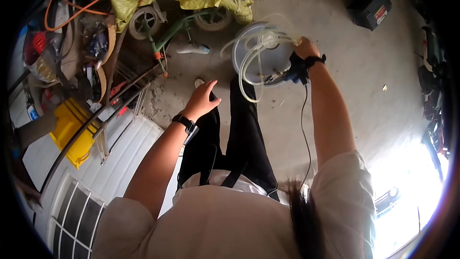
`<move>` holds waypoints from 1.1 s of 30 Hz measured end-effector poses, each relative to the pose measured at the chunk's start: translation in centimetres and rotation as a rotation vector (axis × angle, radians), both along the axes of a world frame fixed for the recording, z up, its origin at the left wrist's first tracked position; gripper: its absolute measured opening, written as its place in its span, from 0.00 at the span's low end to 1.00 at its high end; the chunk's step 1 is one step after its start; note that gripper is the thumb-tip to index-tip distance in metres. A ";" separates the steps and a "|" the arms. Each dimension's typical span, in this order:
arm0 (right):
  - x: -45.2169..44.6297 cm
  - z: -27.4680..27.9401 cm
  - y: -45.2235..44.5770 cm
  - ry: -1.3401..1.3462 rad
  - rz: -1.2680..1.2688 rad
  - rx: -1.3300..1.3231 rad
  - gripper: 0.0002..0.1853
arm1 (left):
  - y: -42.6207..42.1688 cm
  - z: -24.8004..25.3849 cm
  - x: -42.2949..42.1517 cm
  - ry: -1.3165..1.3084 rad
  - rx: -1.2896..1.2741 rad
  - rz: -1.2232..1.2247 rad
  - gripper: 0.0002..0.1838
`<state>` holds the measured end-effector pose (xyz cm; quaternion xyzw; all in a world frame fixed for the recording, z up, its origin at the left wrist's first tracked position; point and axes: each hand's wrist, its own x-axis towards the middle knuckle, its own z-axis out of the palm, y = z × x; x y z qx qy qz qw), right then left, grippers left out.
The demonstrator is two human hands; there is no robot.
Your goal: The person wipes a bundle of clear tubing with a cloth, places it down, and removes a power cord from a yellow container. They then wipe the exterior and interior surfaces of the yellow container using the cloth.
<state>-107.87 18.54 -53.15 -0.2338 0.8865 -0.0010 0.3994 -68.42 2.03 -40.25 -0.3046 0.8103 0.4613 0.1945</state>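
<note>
Looping leftward, clear hose (282, 41)

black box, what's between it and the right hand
Only bare floor lies between the black box and the right hand, as the head view shows.

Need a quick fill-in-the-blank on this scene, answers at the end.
The clear tubing is held in the person's ____ hand. The left hand is holding ____. The boxy case on the concrete floor is mainly ____ in colour.

Missing words: right; nothing; black.
</note>
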 end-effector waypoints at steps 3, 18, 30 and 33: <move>-0.6 -2.0 -0.5 -0.098 0.004 0.050 0.35 | 1.6 -1.3 1.3 -0.070 0.057 0.050 0.34; 3.8 4.7 -0.3 0.092 -0.240 -0.130 0.59 | 0.4 -1.8 -8.5 -0.025 0.382 0.203 0.40; 7.7 22.1 3.1 -0.084 -0.484 -0.201 0.25 | -0.5 2.5 -5.0 0.229 0.326 0.329 0.29; 8.6 28.3 1.7 -0.407 -0.752 -0.504 0.17 | -2.2 8.5 -4.0 0.261 0.291 0.260 0.31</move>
